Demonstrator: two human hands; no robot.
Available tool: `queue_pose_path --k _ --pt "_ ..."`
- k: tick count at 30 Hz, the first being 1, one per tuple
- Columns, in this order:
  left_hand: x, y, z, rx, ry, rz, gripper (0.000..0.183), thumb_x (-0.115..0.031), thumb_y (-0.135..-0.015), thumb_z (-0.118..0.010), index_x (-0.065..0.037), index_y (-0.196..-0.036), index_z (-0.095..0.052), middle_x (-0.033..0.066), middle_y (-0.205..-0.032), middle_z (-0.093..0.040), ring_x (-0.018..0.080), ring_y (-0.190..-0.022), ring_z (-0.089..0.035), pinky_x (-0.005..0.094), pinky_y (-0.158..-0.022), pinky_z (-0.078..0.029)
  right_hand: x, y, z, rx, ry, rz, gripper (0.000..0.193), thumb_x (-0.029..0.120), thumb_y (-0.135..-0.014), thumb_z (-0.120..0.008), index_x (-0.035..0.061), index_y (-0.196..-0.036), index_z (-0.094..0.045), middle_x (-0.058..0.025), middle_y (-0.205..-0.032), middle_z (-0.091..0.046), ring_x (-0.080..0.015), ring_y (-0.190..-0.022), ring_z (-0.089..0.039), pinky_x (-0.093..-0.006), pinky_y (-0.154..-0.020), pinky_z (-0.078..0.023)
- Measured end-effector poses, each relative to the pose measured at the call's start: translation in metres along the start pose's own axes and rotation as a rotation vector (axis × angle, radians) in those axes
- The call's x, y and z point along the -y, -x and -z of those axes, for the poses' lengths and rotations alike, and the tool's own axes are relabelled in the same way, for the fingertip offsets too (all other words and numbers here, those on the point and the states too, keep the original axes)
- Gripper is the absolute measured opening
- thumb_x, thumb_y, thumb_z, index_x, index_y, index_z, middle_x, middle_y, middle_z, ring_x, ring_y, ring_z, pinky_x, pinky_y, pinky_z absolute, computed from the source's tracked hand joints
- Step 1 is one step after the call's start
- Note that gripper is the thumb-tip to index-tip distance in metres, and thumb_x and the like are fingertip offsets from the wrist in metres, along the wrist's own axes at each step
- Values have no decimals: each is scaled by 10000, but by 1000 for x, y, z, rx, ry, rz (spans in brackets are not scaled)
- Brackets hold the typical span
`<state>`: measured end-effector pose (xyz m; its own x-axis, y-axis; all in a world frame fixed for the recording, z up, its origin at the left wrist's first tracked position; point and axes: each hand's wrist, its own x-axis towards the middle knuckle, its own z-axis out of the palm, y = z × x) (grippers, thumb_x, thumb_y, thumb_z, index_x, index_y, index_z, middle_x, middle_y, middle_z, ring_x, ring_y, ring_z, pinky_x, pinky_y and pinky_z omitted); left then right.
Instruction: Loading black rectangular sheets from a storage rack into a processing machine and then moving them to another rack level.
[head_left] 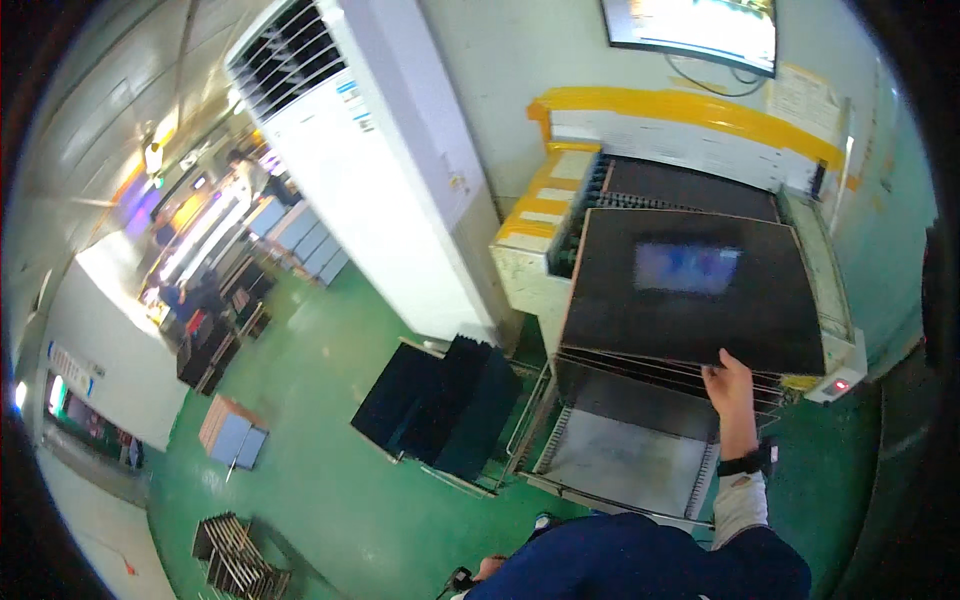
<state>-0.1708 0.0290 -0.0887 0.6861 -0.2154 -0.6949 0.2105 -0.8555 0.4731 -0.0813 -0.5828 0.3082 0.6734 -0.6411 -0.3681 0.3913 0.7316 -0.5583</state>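
1. Left hand: only partly shown at the bottom edge of the frame, left of the navy clothing. Finger state cannot be told.
2. Right hand: seen right of centre, with a dark band worn at the wrist. The near edge of the black panel is grasped, one digit laid over the top; the rest of the grip is partly hidden.
3. Black panel is located right of centre, face up, slightly skewed. A bluish reflection is carried on its glossy face.
4. Below it, several thin edges are seen layered, and a rack with a pale base and toothed sides is placed.
5. Behind the panel, a roller machine is partly covered; its borders are taped yellow. Another dark panel is seated at its far end.
6. Lower centre: dark sheets are held on a metal-framed cart.
7. Lower left: a slotted rack is stood on the green floor.
8. Upper centre: a white cabinet air conditioner is shown tilted. Upper right: a lit screen is wall-mounted.
9. Far upper left: a person is seen, blurred.
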Motion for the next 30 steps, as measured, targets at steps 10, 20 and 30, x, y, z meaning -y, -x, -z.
queue_pose_path --k 10,20,30 --pt "-39 3 24 -64 172 179 340 -328 -727 -604 -105 -977 -663 123 -1017 -649 296 -957 -603 366 -817 -473 -18 -43 12 2 -118 1 148 105 -838 -607 46 -950 -531 -70 -934 -570 -199 -862 -537 -336 -798 -446" --pt "-42 -10 23 -38 127 180 340 -333 -737 -594 -100 -976 -663 123 -1000 -653 300 -944 -607 366 -807 -476 -11 -80 16 -69 142 -257 228 232 -804 -672 79 -907 -539 -60 -832 -562 -185 -763 -544 -308 -657 -481" --pt "-43 -20 20 -38 108 174 341 -337 -747 -585 -94 -974 -663 124 -982 -657 304 -930 -610 366 -798 -479 -1 -104 5 -78 198 -223 298 333 -805 -661 61 -879 -563 -77 -802 -593 -170 -690 -556 -298 -607 -467"
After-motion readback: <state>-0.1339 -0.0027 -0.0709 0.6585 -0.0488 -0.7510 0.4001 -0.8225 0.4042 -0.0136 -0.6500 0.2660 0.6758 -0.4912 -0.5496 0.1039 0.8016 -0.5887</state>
